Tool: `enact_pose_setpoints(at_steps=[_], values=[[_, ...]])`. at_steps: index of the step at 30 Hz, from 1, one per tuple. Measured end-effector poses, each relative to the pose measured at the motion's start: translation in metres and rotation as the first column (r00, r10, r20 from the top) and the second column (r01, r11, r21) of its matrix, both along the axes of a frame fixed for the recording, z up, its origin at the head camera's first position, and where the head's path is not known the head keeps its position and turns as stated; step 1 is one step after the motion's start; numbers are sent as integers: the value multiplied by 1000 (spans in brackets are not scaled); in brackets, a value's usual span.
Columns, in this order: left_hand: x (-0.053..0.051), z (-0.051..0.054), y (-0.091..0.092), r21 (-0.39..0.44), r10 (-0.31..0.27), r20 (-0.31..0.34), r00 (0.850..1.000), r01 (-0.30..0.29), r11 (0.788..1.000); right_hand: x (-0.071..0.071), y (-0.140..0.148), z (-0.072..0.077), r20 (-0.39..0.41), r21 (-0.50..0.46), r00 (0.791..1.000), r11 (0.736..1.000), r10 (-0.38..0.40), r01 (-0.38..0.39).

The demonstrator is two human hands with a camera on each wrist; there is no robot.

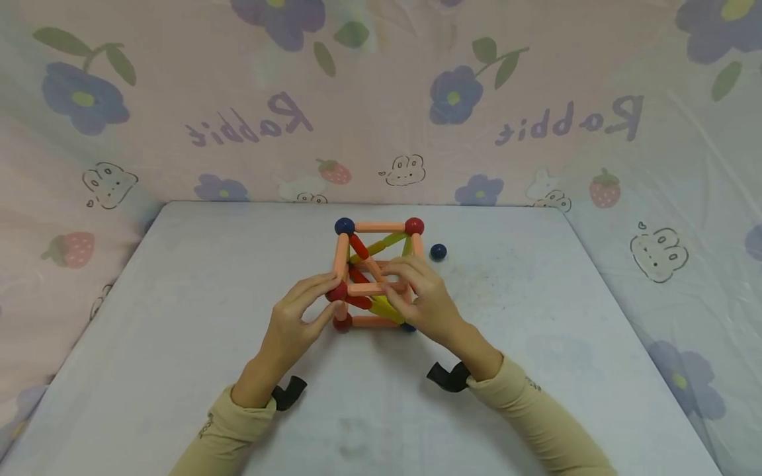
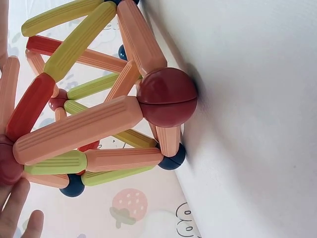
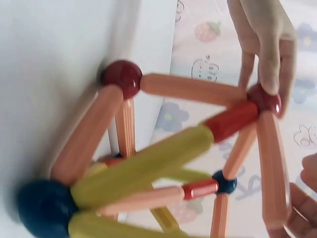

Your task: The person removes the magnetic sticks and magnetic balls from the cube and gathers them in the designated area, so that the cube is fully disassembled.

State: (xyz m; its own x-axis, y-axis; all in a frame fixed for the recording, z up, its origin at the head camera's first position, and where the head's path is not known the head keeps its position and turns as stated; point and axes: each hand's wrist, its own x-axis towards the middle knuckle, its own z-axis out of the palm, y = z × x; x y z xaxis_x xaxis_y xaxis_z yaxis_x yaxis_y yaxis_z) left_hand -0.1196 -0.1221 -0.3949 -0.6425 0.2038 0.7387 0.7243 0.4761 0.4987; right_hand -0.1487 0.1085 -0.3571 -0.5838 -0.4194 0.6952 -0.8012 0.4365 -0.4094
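Observation:
A cube-like frame of magnetic rods and balls stands on the table. My left hand [image 1: 296,316] pinches its near upper red ball [image 1: 337,291] between thumb and fingers; in the right wrist view the same red ball [image 3: 265,100] lies under the fingertips. From that ball an orange rod [image 1: 364,289] runs rightward, and my right hand [image 1: 425,297] pinches the rod's far end. Red-and-yellow diagonals brace the sides, with a yellow rod [image 3: 148,166] meeting a lower blue ball [image 3: 47,208]. Another lower corner is a red ball [image 2: 167,97]. The right fingers partly hide the frame's right side.
A loose blue ball [image 1: 438,252] lies right of the frame on the white table [image 1: 524,396]. A patterned curtain [image 1: 369,132] hangs behind. Black curved pieces [image 1: 290,393] stick out at both wrists.

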Motion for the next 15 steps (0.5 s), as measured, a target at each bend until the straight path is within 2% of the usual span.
enact_pose_setpoints(at_steps=[6,12,15], values=[[0,-1,0,1,0,-5,1000,0,1000,2,-15,-4,-39,134,999,991,6,-1],[0,-1,0,2,-5,-8,1000,5,1000,1,-25,-5,-153,286,988,955,-32,75],[-1,-2,0,5,-7,-14,1000,7,1000,0,-28,-6,-190,319,981,942,-41,101]])
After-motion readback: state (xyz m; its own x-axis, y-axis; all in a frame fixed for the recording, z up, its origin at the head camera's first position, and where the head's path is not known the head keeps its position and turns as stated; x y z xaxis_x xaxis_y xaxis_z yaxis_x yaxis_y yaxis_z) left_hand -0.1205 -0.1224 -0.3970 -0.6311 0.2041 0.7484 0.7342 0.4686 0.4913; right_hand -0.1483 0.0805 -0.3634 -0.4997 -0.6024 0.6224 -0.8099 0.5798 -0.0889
